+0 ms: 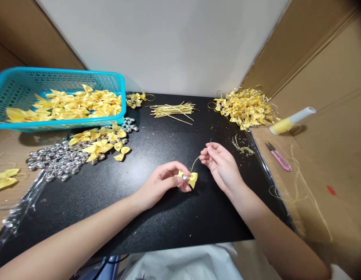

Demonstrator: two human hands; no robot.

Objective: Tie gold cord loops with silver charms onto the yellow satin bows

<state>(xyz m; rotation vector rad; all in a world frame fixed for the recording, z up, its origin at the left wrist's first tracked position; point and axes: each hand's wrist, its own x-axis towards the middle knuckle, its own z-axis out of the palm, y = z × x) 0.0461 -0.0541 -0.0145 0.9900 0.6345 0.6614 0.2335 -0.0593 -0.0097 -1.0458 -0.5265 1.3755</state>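
Observation:
My left hand [165, 179] is closed in a pinch on a small yellow ribbon bow [193, 180] with a shiny silver bead [185, 177] at its middle. A thin gold cord [194, 163] curves up from the bow to my right hand [221, 165], whose thumb and fingers pinch it. Above those fingertips pokes a fine, dark tip, too small to name surely. Both hands are over the black tabletop [157, 229]. Beyond them lies a bundle of cut gold cords [172, 110].
At left stand a turquoise basket [123, 89] of yellow bows and a pile of silver beads [60, 155] with loose bows [99, 147]. To the right are a heap of corded bows [246, 107], cord scraps [243, 147], a cord spool [293, 119] and pink thread snips [279, 157]. Cardboard walls [323, 58] flank the table.

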